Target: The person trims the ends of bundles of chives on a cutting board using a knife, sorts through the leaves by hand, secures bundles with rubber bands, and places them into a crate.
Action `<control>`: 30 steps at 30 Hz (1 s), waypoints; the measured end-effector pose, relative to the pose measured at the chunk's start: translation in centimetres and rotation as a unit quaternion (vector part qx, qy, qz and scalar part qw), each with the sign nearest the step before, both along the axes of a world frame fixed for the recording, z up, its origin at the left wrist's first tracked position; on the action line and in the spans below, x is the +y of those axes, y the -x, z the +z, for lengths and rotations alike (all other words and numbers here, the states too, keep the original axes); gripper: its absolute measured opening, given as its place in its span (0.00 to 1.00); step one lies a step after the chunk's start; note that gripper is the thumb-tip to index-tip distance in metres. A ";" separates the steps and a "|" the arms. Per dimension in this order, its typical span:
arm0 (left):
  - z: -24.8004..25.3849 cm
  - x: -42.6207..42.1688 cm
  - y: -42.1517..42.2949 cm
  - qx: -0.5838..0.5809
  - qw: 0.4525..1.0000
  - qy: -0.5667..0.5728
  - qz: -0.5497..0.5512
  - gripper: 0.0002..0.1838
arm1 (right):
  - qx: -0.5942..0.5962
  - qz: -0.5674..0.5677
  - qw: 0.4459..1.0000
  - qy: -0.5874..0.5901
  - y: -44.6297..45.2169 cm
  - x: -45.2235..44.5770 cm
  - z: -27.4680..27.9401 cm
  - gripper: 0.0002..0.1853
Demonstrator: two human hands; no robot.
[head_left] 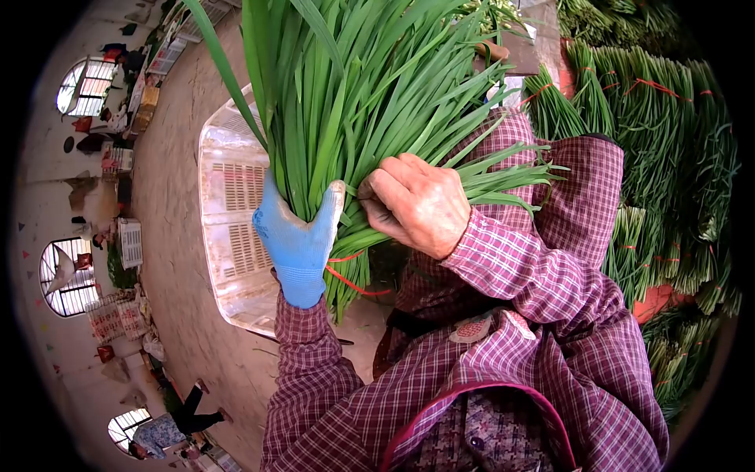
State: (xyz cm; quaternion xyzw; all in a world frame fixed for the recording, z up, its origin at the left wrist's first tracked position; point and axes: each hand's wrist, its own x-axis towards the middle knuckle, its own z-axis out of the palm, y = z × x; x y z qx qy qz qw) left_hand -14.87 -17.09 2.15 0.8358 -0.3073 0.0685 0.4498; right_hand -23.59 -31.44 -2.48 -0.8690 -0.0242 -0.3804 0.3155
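A large bunch of Chinese chives (346,118) fans out in front of me, its long flat leaves pointing away and to the right. My left hand (297,236), in a blue glove, is wrapped round the bunch near its lower end. Just below that grip, a red tie (354,285) circles the stems, with a loose end sticking out to the right. My right hand (417,203) is bare and lies against the bunch's right side, fingers curled and pressed together on some chive leaves. Its fingertips are partly hidden among the leaves.
A white plastic crate (236,220) stands behind my left hand on the concrete floor (169,197). Stacked chive bunches with red ties (661,118) fill the right side. Another person (169,429) is far off at lower left, near crates along the wall.
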 end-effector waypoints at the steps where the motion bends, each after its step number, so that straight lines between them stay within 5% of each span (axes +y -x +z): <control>1: 0.1 0.0 0.0 0.000 1.000 0.000 0.000 0.24 | 0.000 0.000 1.000 0.000 0.0 0.0 -0.1 0.12; 15: 0.4 2.7 -0.8 -0.026 0.998 -0.047 0.026 0.30 | -0.022 -0.082 0.996 -0.005 0.5 -5.5 0.8 0.09; 20: 1.3 3.3 -0.8 -0.008 0.999 -0.034 0.037 0.27 | 0.084 -0.246 0.947 0.189 1.0 -10.4 0.5 0.11; 26: 1.2 3.0 -0.9 -0.002 0.998 -0.039 0.042 0.26 | -0.023 -0.061 0.996 0.060 -0.8 -3.4 3.8 0.07; 30: 0.9 2.8 -0.6 -0.005 0.998 -0.052 0.045 0.27 | 0.032 -0.027 0.998 0.050 -2.7 -0.7 2.4 0.08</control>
